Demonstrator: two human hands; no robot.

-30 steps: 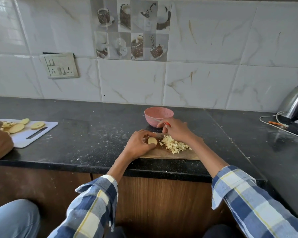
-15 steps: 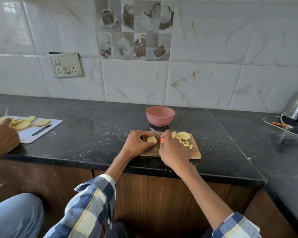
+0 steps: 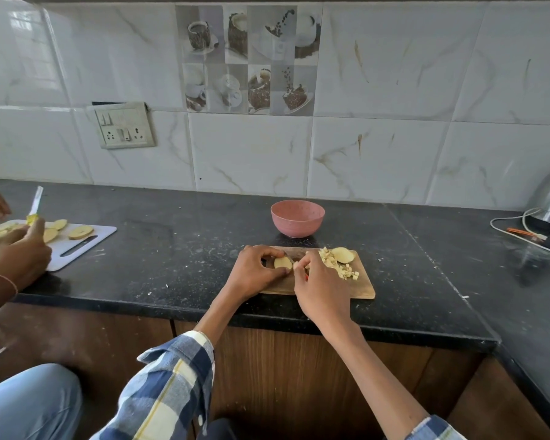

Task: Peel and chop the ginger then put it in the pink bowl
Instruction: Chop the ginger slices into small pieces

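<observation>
On the wooden cutting board (image 3: 359, 289) at the front edge of the black worktop (image 3: 178, 249), the left hand (image 3: 254, 273) pinches a peeled ginger slice (image 3: 282, 262) between curled fingers and thumb. The right hand (image 3: 319, 289) is curled just beside it around a knife with a red handle (image 3: 306, 277), mostly hidden by the fingers. A heap of chopped ginger (image 3: 337, 265) and another slice (image 3: 342, 255) lie at the board's right end. The pink bowl (image 3: 297, 218) stands just behind the board.
</observation>
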